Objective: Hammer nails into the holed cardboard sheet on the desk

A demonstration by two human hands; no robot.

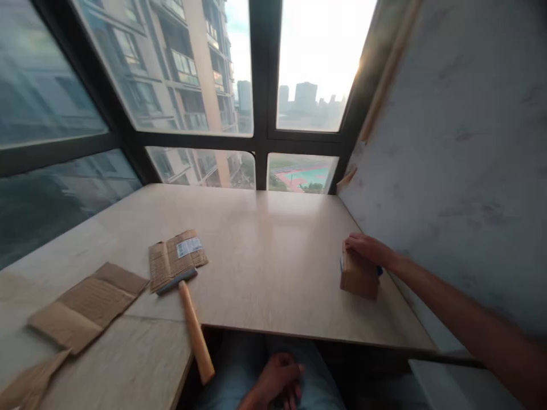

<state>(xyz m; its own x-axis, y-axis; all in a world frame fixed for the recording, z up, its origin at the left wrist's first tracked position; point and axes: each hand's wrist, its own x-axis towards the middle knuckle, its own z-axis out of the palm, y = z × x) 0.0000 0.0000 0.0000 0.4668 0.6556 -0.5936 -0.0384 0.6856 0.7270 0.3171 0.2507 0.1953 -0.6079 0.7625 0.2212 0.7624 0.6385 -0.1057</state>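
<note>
My right hand [367, 248] reaches out to the right side of the wooden table [273, 245] and lies on top of a small cardboard box [358, 276], fingers curled over its upper edge. My left hand [277, 382] rests below the table edge on my lap, fingers loosely bent, holding nothing that I can see. A tool with a wooden handle [195, 333] lies on the table to the left, its metal head tucked under a torn piece of cardboard [175, 259].
A larger flattened cardboard piece [88, 304] lies at the left, with another scrap [29, 384] at the lower left corner. A pale wall [461, 159] stands close on the right. Large windows [192, 68] rise behind the table.
</note>
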